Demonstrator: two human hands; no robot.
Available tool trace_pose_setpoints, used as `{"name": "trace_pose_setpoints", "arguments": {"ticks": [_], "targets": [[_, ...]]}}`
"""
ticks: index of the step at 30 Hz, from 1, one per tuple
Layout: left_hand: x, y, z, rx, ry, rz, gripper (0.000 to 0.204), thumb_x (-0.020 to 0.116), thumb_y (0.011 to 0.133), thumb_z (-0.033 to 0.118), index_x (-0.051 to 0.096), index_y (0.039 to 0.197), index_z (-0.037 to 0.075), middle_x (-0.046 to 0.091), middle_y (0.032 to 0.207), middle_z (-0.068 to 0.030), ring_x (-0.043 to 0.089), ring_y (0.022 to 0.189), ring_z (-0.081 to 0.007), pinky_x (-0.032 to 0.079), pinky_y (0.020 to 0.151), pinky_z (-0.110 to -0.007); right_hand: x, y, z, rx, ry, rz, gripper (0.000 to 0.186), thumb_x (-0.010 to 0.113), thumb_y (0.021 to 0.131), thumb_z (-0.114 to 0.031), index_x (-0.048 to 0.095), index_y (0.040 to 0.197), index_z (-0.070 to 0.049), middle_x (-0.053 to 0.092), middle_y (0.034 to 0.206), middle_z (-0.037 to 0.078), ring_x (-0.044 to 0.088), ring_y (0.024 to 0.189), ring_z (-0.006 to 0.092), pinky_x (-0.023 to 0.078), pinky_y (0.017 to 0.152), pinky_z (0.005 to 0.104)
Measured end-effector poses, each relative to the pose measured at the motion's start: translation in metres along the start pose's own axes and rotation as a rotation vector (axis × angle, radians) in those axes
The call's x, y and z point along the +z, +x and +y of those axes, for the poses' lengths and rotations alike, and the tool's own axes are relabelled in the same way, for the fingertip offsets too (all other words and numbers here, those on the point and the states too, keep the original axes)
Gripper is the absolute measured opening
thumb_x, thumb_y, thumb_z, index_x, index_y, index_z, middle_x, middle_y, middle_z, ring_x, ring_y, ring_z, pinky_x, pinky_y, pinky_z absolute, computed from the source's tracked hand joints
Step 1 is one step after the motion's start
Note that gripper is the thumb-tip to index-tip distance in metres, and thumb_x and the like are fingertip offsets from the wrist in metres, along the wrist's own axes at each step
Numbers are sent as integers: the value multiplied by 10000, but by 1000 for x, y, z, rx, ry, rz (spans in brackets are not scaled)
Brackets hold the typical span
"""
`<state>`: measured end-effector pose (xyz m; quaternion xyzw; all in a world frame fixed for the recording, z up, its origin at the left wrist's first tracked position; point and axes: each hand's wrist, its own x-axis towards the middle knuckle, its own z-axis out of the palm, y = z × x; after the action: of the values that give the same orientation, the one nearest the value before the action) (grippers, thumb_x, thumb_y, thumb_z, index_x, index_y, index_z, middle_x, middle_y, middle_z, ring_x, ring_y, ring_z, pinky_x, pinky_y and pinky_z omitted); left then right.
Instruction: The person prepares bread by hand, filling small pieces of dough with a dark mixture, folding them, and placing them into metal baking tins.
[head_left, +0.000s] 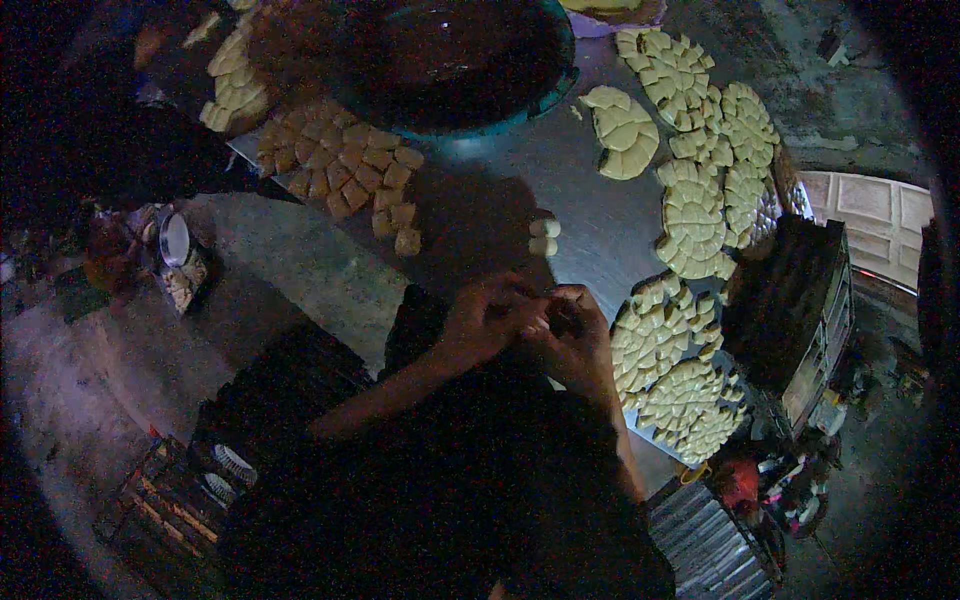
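My left hand [487, 312] and my right hand [570, 328] meet at the near edge of the steel table [585, 240], fingers curled together around something small that I cannot make out. Two small pale dough pieces [543, 236] sit just beyond them. Brown cut pieces [338, 160] lie in a patch to the left. Pale cut dough [693, 220] spreads along the right side, with more clusters [665, 335] beside my right hand and a rounded, scored slab [625, 135] farther back.
A large teal-rimmed tub [480, 128] with dark contents stands at the back, near another pale dough pile [235, 75]. A dark wooden crate-like object [775, 310] is right of the table. A round pale container [174, 240] is at left, and corrugated metal [700, 535] at lower right.
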<state>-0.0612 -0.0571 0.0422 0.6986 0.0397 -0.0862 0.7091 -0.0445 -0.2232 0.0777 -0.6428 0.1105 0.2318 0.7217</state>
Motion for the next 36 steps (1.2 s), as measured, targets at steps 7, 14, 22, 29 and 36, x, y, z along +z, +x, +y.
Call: {"name": "trace_pose_setpoints", "arguments": {"ticks": [7,14,22,29,36], "targets": [[-57,21,-17,-412,-91,66,331,661,940,257,629,1214,73,687,1041,-75,656,738,-162,527,644,-265,-57,81,20,-340,-890,298,163,653,848,39,620,1003,-2,671,1057,178,682,881,213,541,774,309],[-116,4,-33,53,455,313,233,589,937,127,634,1160,75,677,1058,-121,625,890,-285,484,803,-388,-41,99,34,-443,-807,405,353,630,796,77,658,1130,-33,638,974,162,607,973,298,509,793,375],[-152,-23,-51,297,877,545,310,532,897,22,607,1192,78,631,1134,-163,550,1077,-390,408,972,-490,90,106,61,-651,-1031,-205,220,590,864,-45,651,1072,-8,681,949,176,661,826,339,526,807,404],[-95,-47,3,257,706,694,295,542,896,24,612,1179,73,613,1153,-167,537,1072,-395,424,965,-471,109,109,81,-431,-669,-427,134,638,857,-76,660,971,-8,674,871,152,648,779,223,506,730,344],[2,-88,-2,20,161,453,215,565,978,130,644,1163,54,670,1109,-119,626,1049,-222,492,923,-356,1,-17,6,-99,-684,-387,183,737,841,-83,634,985,-34,673,943,78,635,854,165,514,747,322]]}}
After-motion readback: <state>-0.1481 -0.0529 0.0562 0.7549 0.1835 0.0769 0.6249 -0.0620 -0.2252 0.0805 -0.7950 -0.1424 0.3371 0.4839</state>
